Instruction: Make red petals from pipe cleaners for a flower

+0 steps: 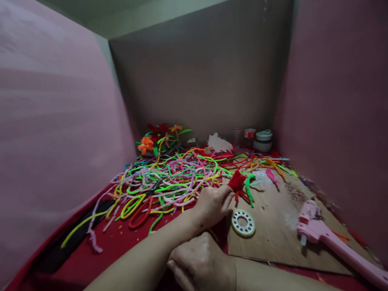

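My left hand reaches forward from the lower left, its fingers pinched on a red pipe-cleaner piece with green stems beside it, at the edge of a brown board. Under the left forearm, near the bottom edge, my right hand rests on the red cloth. Its fingers are curled under, and whatever they may hold is hidden.
A big tangle of coloured pipe cleaners covers the middle. A white ring with holes and a pink glue gun lie on the board. Finished pipe-cleaner flowers and small jars stand at the back. Pink walls close both sides.
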`<action>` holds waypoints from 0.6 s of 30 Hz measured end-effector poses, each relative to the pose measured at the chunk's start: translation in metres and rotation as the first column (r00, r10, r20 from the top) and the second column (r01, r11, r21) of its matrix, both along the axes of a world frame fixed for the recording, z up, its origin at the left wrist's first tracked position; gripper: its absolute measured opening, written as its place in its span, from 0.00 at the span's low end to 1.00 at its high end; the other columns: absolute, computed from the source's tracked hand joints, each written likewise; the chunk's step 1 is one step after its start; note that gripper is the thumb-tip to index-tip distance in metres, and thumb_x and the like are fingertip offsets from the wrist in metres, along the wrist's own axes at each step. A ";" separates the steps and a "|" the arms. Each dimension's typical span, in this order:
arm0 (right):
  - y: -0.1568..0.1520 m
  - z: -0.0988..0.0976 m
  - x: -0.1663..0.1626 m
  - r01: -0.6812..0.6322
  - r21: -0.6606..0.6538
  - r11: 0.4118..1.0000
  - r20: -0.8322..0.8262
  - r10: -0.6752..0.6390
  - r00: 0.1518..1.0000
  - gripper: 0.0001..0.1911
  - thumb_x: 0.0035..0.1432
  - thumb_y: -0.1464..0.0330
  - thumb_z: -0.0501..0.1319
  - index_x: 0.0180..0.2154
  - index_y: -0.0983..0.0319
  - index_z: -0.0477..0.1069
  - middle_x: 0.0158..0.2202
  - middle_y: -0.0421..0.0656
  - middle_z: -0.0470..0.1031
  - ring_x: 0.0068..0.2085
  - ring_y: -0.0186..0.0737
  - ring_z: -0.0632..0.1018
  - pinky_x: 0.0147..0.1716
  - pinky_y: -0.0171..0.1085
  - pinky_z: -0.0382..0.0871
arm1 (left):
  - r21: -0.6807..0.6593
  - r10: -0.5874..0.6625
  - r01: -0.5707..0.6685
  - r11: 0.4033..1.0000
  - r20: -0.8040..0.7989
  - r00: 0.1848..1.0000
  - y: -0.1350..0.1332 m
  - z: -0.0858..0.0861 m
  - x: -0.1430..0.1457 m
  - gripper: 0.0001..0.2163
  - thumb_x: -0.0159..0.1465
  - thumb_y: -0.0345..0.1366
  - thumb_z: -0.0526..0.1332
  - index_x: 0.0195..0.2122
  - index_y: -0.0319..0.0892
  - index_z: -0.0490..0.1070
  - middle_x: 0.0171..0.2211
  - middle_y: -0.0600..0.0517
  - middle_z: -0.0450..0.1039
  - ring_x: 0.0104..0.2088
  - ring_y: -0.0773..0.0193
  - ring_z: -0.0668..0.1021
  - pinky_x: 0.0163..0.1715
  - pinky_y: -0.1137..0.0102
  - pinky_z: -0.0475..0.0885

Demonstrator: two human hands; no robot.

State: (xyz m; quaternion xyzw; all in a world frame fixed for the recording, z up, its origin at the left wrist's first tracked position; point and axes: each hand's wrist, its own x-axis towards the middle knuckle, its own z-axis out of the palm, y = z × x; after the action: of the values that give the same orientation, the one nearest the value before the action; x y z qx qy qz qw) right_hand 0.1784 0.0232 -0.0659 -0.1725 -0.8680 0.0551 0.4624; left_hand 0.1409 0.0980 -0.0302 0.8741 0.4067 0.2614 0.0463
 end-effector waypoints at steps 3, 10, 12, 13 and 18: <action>-0.001 0.001 0.000 -0.045 -0.051 0.998 0.005 0.045 0.999 0.13 0.57 0.69 0.48 0.22 0.63 0.63 0.15 0.38 0.68 0.16 0.29 0.67 0.17 0.32 0.53 | 0.058 -0.026 0.025 0.998 0.017 1.000 -0.002 -0.003 -0.001 0.11 0.63 0.35 0.51 0.35 0.38 0.72 0.24 0.49 0.75 0.23 0.65 0.76 0.25 0.74 0.65; -0.003 0.003 0.000 -0.079 -0.114 0.990 -0.002 0.079 0.997 0.13 0.58 0.71 0.49 0.22 0.64 0.65 0.16 0.39 0.67 0.17 0.29 0.66 0.18 0.32 0.52 | 0.169 -0.125 0.114 0.979 0.060 0.990 -0.006 -0.001 -0.004 0.11 0.61 0.32 0.51 0.42 0.38 0.69 0.25 0.51 0.76 0.22 0.67 0.75 0.22 0.74 0.66; -0.003 0.003 0.000 -0.093 -0.131 0.987 0.002 0.094 0.996 0.13 0.58 0.71 0.49 0.23 0.65 0.65 0.16 0.39 0.67 0.17 0.29 0.65 0.18 0.32 0.52 | 0.214 -0.159 0.149 0.966 0.032 0.987 -0.006 -0.001 -0.004 0.11 0.61 0.31 0.50 0.40 0.38 0.70 0.21 0.52 0.74 0.20 0.67 0.74 0.21 0.74 0.65; -0.003 0.003 0.000 -0.102 -0.140 0.985 0.005 0.103 0.995 0.13 0.58 0.72 0.49 0.23 0.65 0.65 0.16 0.39 0.68 0.17 0.29 0.65 0.18 0.32 0.53 | 0.230 -0.170 0.160 0.960 0.024 0.985 -0.006 0.000 -0.004 0.11 0.61 0.31 0.50 0.39 0.38 0.70 0.20 0.52 0.73 0.20 0.67 0.74 0.21 0.74 0.65; -0.013 0.012 0.005 -0.083 -0.223 0.971 0.043 0.095 0.995 0.13 0.58 0.72 0.49 0.23 0.64 0.65 0.17 0.39 0.67 0.19 0.28 0.65 0.20 0.31 0.54 | 0.231 -0.152 0.140 0.963 0.031 0.988 -0.006 -0.002 -0.003 0.12 0.62 0.32 0.49 0.41 0.41 0.70 0.22 0.53 0.74 0.21 0.67 0.75 0.21 0.74 0.64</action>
State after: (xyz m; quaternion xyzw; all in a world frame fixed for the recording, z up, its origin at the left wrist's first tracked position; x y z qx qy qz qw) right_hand 0.1835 0.0107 -0.0535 -0.1852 -0.8754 0.1671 0.4141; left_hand 0.1374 0.0923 -0.0318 0.8947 0.3072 0.3233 -0.0254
